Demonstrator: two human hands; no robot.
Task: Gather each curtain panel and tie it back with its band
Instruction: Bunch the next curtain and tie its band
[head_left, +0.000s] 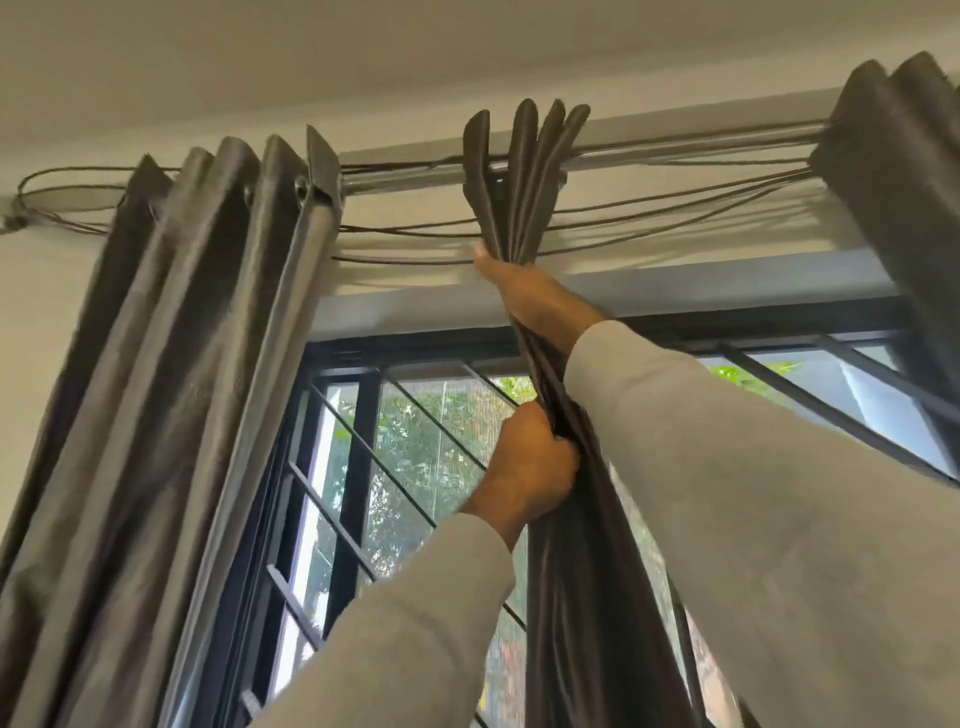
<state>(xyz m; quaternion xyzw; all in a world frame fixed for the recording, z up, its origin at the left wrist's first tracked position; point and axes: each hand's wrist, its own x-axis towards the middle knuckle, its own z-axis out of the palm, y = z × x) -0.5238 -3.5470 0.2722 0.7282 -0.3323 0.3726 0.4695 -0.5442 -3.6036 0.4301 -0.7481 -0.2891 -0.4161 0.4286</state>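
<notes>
Hands are working the middle panel (524, 171), hanging at twelve o'clock on the rod (415, 174). We are clenching our right hand (535, 296) round its bunched pleats up high, while our left hand (530, 457) is gripping lower, keeping the folds tight for tying. No band is showing.

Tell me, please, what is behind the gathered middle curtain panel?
Behind the middle curtain panel run the rod and cords; lower down, the barred window. The bunched fabric covers whatever lies directly behind it.
</notes>
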